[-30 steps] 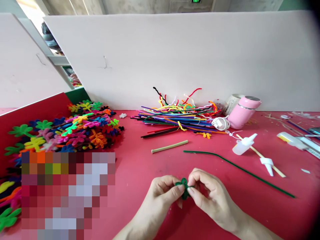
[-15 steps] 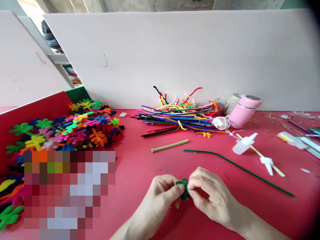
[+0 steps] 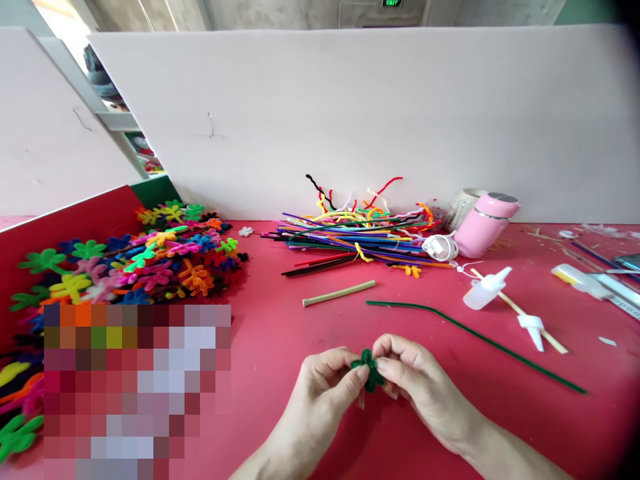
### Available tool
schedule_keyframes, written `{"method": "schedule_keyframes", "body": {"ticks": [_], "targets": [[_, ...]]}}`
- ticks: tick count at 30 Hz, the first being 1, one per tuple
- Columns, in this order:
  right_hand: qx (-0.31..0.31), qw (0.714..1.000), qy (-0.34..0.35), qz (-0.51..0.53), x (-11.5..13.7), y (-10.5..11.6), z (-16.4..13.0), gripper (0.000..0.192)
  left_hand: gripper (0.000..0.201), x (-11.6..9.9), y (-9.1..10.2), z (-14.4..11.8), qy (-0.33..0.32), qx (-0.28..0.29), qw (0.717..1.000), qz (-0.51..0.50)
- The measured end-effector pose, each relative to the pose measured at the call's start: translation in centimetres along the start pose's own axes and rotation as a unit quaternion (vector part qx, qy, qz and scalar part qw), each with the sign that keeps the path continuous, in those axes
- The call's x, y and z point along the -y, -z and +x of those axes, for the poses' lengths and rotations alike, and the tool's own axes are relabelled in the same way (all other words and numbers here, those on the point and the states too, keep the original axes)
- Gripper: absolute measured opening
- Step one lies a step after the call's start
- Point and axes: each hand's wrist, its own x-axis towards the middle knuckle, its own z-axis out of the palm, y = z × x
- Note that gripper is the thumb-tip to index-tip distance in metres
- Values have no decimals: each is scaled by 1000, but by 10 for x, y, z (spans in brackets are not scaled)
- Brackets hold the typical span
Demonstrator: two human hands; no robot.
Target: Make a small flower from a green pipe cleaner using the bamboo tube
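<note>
A small dark green pipe-cleaner flower [image 3: 370, 381] with looped petals is held between both hands above the red table. My left hand [image 3: 327, 387] pinches it from the left, thumb across its front. From the right, my right hand [image 3: 417, 373] grips it between thumb and index finger; the other fingers curl behind, partly hidden. Just beyond the hands lies a slightly bent green pipe cleaner [image 3: 480, 337], apart from them. A short pale tan stick [image 3: 339, 293] rests farther back.
Many coloured pipe-cleaner flowers [image 3: 155, 273] are piled at left by a red panel [image 3: 65, 230]. Loose pipe cleaners [image 3: 345, 233] lie at the back, beside a pink bottle [image 3: 485, 227]. At right are a small glue bottle [image 3: 485, 291] and a thin stick [image 3: 513, 307]. A white board [image 3: 360, 120] stands behind.
My right thumb and fingers have shifted on the green flower, with the index finger now higher, and more of its petals show. My left hand keeps its pinch.
</note>
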Motion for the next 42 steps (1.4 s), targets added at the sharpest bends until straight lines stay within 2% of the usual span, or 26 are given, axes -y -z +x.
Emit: {"method": "schedule_keyframes", "body": {"ticks": [2, 6, 8, 11, 15, 17, 22, 29, 35, 42], "targets": [[-31, 998, 23, -54, 2, -1, -1, 11, 20, 4, 1, 1, 6, -13, 1000, 18], [-121, 974, 87, -170, 3, -4, -4, 10, 26, 10, 1, 3, 21, -41, 998, 41], [-109, 973, 87, -182, 3, -3, -3, 12, 24, 10, 1, 3, 11, -37, 998, 53], [-62, 987, 58, -140, 2, 0, -1, 14, 18, 5, 1, 2, -34, -25, 992, 115], [-19, 996, 34, -81, 3, 6, 1, 19, 23, -3, 3, 0, -114, 7, 961, 251], [-11, 996, 34, -80, 5, 8, 0, 21, 24, -4, 4, 0, -121, 20, 954, 272], [-12, 995, 34, -88, 7, 6, -1, 18, 18, -1, 6, 1, -61, 34, 981, 183], [-5, 995, 26, -97, 5, 6, -1, 19, 17, -2, 4, 1, -50, 44, 987, 143], [-54, 974, 90, -200, 1, 2, -6, 13, 19, 4, 6, 1, -23, 41, 991, 123], [-76, 941, 161, -289, -1, 1, -7, 10, 21, 5, 7, 0, 1, 34, 992, 119]]}}
